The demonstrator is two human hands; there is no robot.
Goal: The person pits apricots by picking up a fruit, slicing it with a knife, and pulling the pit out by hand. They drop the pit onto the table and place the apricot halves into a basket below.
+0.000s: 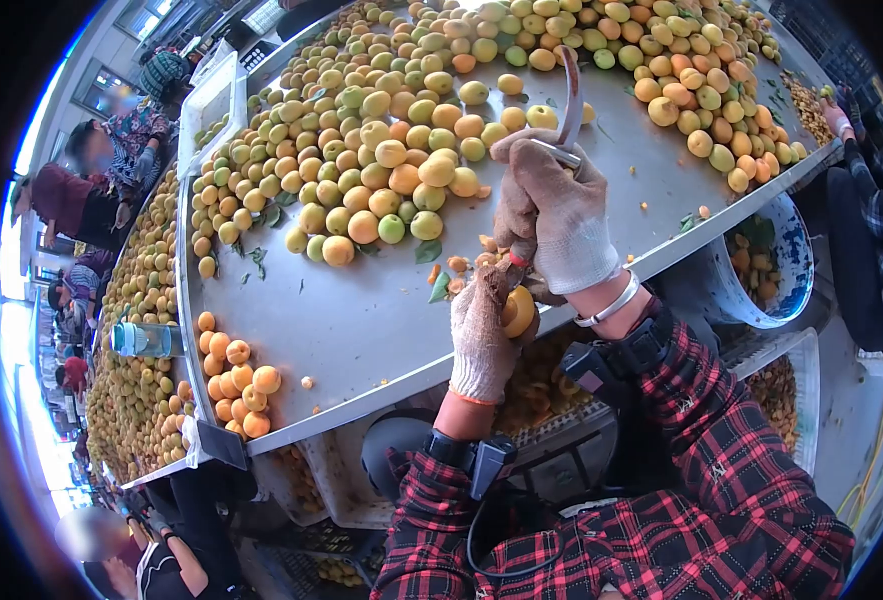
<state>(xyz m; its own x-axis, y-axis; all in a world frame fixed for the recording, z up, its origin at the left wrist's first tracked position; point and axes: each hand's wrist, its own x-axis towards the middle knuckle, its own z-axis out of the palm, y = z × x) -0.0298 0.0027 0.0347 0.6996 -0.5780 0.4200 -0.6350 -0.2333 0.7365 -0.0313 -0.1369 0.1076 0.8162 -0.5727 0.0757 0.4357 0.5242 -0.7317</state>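
Note:
My left hand point(483, 335), in a stained work glove, is closed around an orange apricot point(517, 312) near the front edge of the metal table point(361, 330). My right hand point(556, 210), also gloved, grips a tool with a curved metal blade point(571, 100), whose tip points up and away from me. A small red part shows below the right fingers, close to the left hand; what it belongs to is partly hidden. The two hands are almost touching. Just beyond the left hand lie several small orange pieces and a green leaf point(439, 287).
A large heap of apricots point(361, 150) covers the far table, with another heap point(706, 80) at right. Orange apricots point(236, 385) sit in the left corner. A blue-and-white bucket point(789, 265) stands below the right edge, crates point(806, 400) beneath. Co-workers stand left and right.

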